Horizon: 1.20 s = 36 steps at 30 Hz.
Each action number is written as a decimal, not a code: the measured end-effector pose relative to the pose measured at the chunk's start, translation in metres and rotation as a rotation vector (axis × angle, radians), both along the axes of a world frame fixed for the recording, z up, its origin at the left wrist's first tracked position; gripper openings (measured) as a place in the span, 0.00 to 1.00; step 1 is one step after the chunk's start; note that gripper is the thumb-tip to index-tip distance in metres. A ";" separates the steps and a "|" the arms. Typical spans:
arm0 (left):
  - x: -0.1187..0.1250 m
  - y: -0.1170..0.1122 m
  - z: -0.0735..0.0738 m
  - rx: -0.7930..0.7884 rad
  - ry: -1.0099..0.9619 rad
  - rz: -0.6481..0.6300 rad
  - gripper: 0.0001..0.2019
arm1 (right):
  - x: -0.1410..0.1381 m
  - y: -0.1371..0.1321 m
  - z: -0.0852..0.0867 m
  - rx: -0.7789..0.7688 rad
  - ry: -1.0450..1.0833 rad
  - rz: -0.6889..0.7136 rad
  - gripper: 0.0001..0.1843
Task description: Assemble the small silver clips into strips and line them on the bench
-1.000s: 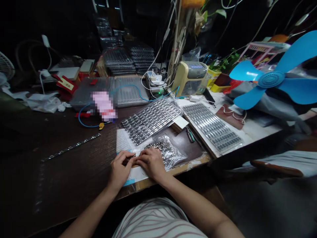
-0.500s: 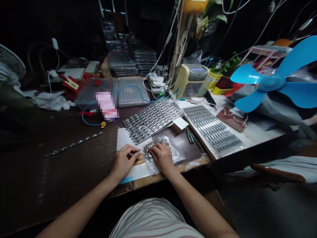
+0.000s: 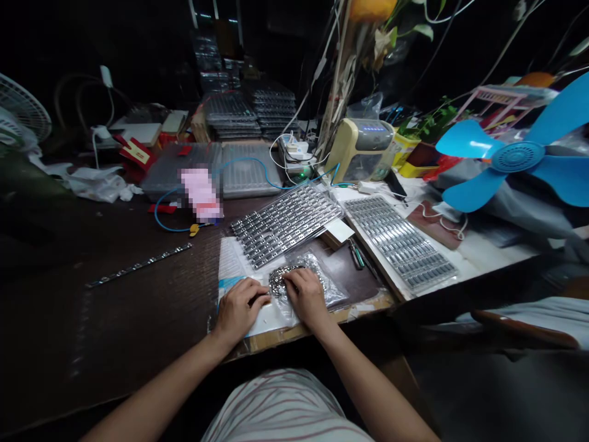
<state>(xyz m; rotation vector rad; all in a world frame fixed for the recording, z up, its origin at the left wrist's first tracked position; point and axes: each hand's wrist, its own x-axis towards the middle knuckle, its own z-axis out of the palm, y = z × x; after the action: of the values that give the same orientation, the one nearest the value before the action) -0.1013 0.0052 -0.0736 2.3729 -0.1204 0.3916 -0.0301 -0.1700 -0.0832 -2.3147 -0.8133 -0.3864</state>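
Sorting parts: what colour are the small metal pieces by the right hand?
Metal pieces: silver; head view.

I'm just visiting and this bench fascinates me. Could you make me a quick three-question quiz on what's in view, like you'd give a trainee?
1. True or false: the right hand is at the pile of small metal parts.
2. Which colour are the blades of the large fan on the right side of the view? (A) red (B) blue (C) black
3. Fill in the blank: the lone metal strip on the dark tabletop lies to the ____ of the left hand in the view.

Key:
1. True
2. B
3. left
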 end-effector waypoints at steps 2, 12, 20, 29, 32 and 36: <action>0.000 0.000 0.000 0.004 0.006 -0.006 0.05 | 0.000 0.000 0.000 0.007 0.002 0.003 0.07; -0.003 -0.002 -0.003 -0.042 0.028 -0.023 0.04 | 0.004 0.000 -0.003 0.025 -0.016 0.068 0.08; 0.048 0.089 0.017 0.022 -0.085 0.301 0.08 | 0.007 -0.001 -0.010 0.086 -0.017 0.089 0.10; 0.076 0.170 0.009 0.299 0.003 0.476 0.10 | -0.004 0.009 0.007 0.095 0.033 0.103 0.04; 0.071 0.170 0.006 0.317 0.017 0.472 0.10 | -0.015 0.025 0.014 0.056 0.120 0.148 0.04; 0.081 0.163 0.013 0.334 0.025 0.435 0.11 | -0.023 0.039 0.015 0.028 0.129 0.174 0.02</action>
<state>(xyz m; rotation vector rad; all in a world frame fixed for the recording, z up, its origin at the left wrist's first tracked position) -0.0203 0.1683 -0.0608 2.7303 0.3767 0.5828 -0.0532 -0.1308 -0.0681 -2.1977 -0.9294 -0.1687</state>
